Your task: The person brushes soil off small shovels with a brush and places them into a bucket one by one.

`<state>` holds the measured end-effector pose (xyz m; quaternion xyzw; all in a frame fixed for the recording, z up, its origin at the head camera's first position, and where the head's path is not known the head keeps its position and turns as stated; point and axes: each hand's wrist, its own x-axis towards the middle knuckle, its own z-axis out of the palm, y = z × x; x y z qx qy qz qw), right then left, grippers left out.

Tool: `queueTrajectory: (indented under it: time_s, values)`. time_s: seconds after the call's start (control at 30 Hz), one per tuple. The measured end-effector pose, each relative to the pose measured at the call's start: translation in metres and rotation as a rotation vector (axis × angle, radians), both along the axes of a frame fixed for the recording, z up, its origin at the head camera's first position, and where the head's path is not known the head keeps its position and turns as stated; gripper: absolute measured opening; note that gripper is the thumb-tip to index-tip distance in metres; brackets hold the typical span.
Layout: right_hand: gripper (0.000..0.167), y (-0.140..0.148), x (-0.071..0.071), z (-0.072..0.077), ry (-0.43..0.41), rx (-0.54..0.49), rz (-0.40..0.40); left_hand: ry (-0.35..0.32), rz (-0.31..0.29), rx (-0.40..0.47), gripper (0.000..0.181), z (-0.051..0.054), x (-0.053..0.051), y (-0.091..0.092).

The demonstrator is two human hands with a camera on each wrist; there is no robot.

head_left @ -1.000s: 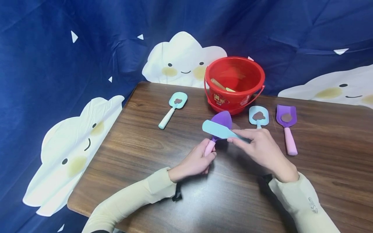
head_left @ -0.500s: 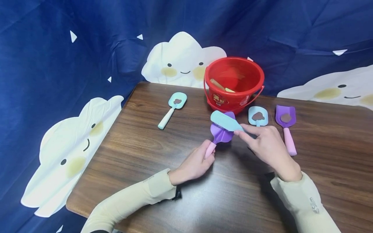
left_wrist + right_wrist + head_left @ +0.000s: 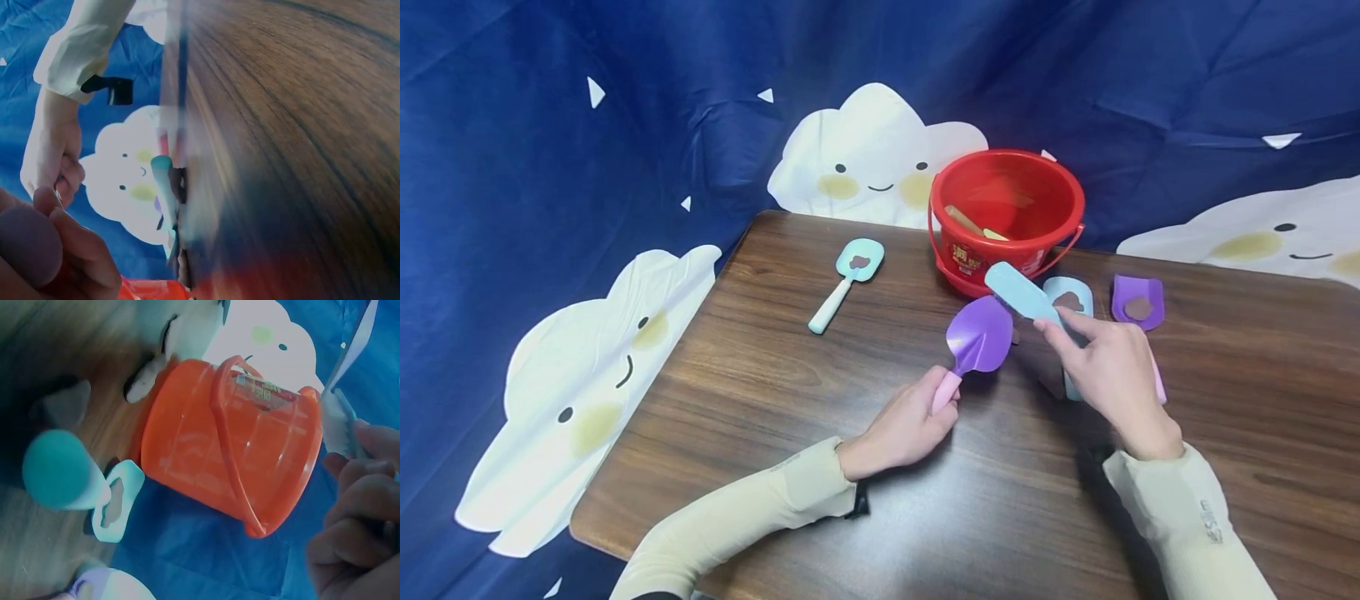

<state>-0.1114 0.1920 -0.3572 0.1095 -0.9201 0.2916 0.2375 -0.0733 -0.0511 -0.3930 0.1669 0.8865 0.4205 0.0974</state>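
Note:
My left hand grips the pink handle of a purple toy shovel, its pointed blade tilted up above the table. In my right hand a light-blue brush is pinched between thumb and fingers. The brush head is at the blade's upper right edge; whether it touches I cannot tell. Pale bristles of the brush show in the right wrist view. In the left wrist view, the round handle end of the shovel sticks out of my left hand.
A red bucket holding a brown stick-like piece stands at the back. A light-blue shovel lies left; another light-blue shovel and a purple shovel lie right, each bearing a brown piece. Brown lumps lie near the bucket.
The brush has moved right and away across the purple blade, from over its middle to its upper right edge. More of the blade shows now. My left hand has barely shifted.

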Motion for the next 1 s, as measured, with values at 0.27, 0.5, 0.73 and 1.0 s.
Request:
queueTrajectory:
  time_s: [0.27,0.5,0.73,1.0]
  values:
    - [0.042,-0.003,0.006,-0.004,0.099,-0.131,0.295,-0.314,0.12,0.26,0.011,0.008,-0.004,0.008]
    - [0.048,-0.002,0.008,-0.007,0.056,-0.051,0.378,-0.373,0.164,0.353,0.006,0.006,-0.003,0.007]
    - [0.043,0.001,0.003,-0.01,0.104,-0.037,0.326,-0.371,0.107,0.334,0.008,0.006,0.0,0.005]
    - [0.04,0.0,-0.008,-0.016,0.108,-0.087,0.174,-0.327,0.079,0.28,0.006,0.01,0.002,0.007]
